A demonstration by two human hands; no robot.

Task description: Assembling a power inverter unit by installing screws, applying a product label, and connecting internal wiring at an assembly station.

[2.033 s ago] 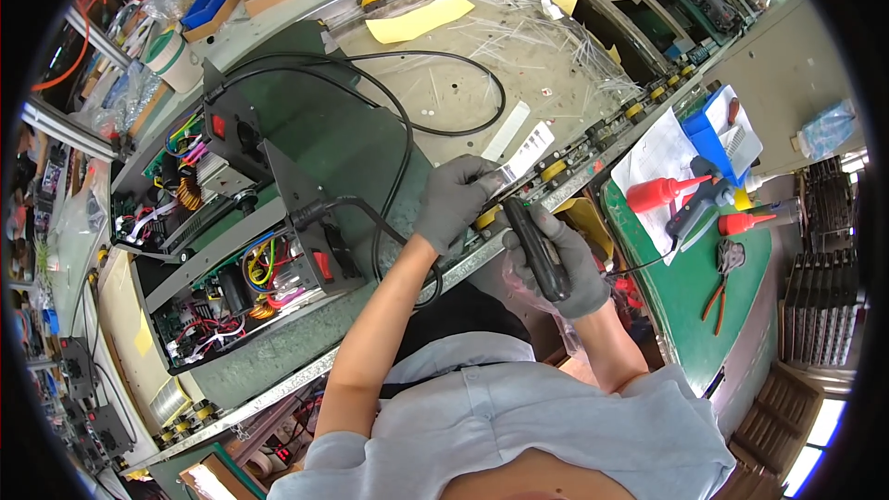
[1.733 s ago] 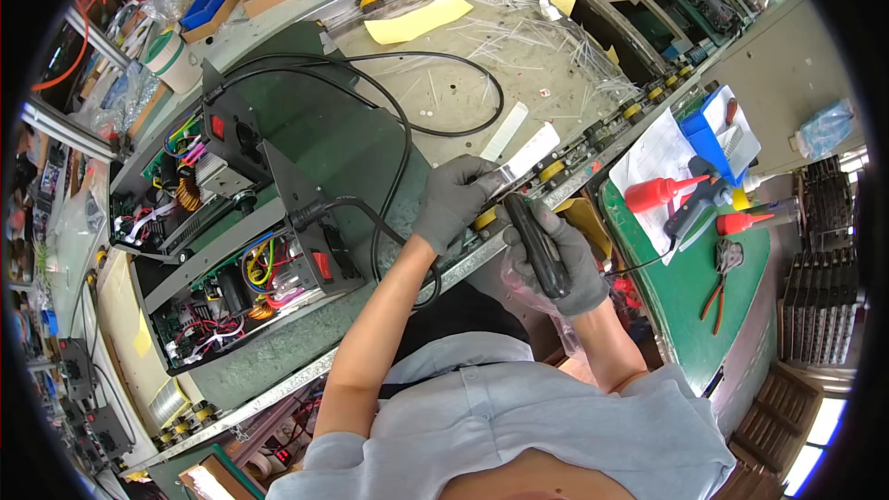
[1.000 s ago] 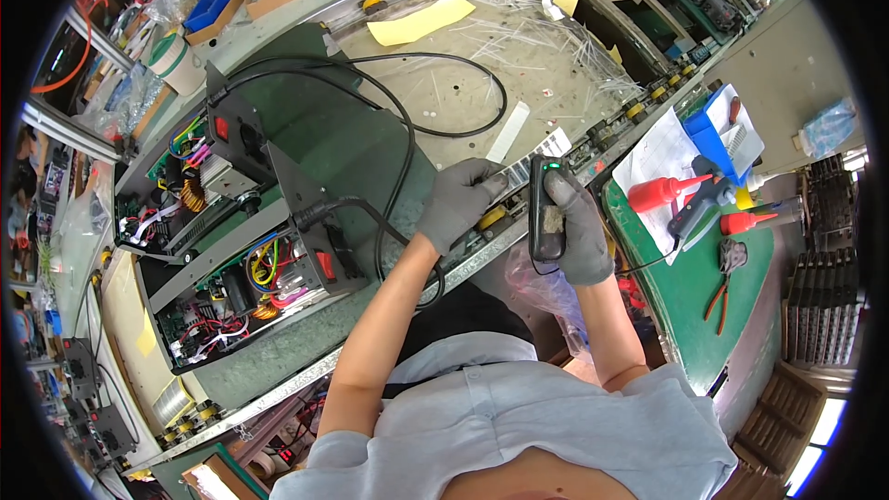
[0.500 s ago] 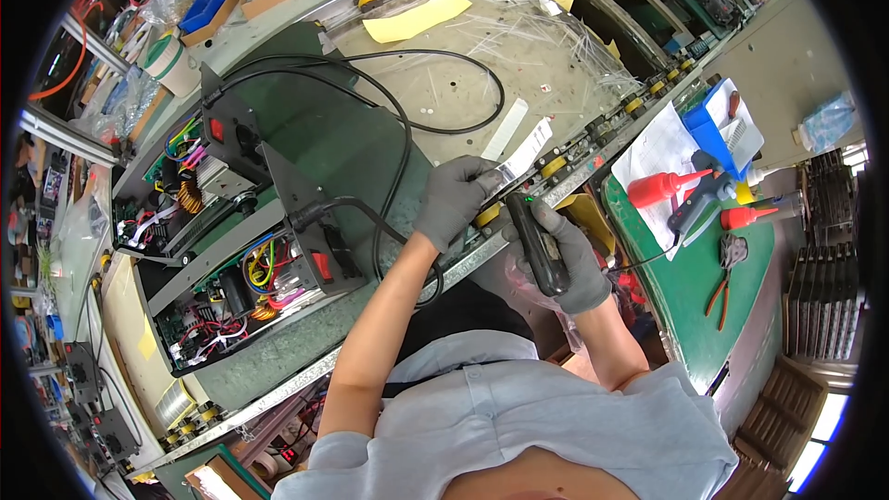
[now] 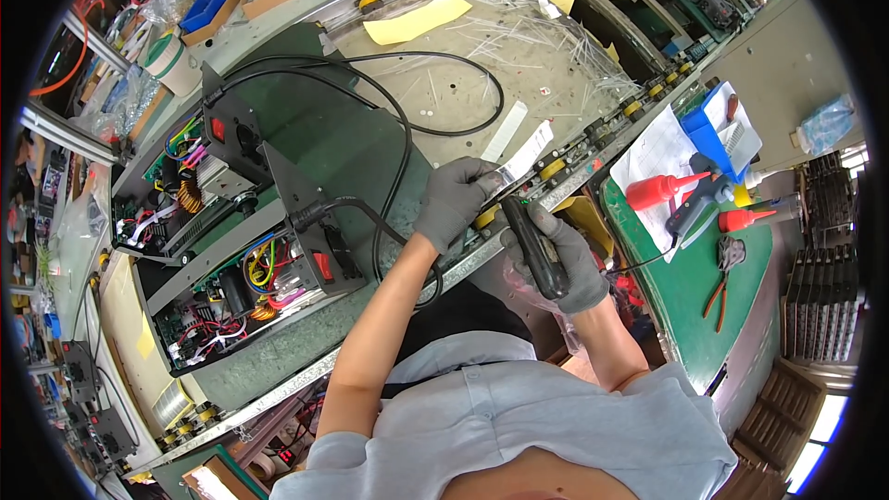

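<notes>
Gloved in grey, my left hand (image 5: 456, 196) pinches a white printed label strip (image 5: 526, 156) by its near end. My right hand (image 5: 569, 264) is wrapped round a black handheld barcode scanner (image 5: 535, 245), whose far end points at the strip. A thin dark cable runs from beside my right hand toward the green side table. Another pale strip (image 5: 505, 132) lies on the bench just beyond the label. Left of my hands stand two open-sided dark metal housings, one farther (image 5: 215, 120) and one nearer (image 5: 301, 213), with wiring, circuit boards and red switches showing.
Black power cords (image 5: 407, 120) loop from the housings across the bench. A roller rail (image 5: 556, 168) edges it. The green side table (image 5: 704, 315) holds red bottles (image 5: 662, 189), a blue bin (image 5: 718, 130), papers and orange-handled pliers (image 5: 715, 298). Yellow paper (image 5: 417, 18) lies at the back.
The scanner and my right hand have shifted very slightly to the left. My left hand stays nearly still with the label strip.
</notes>
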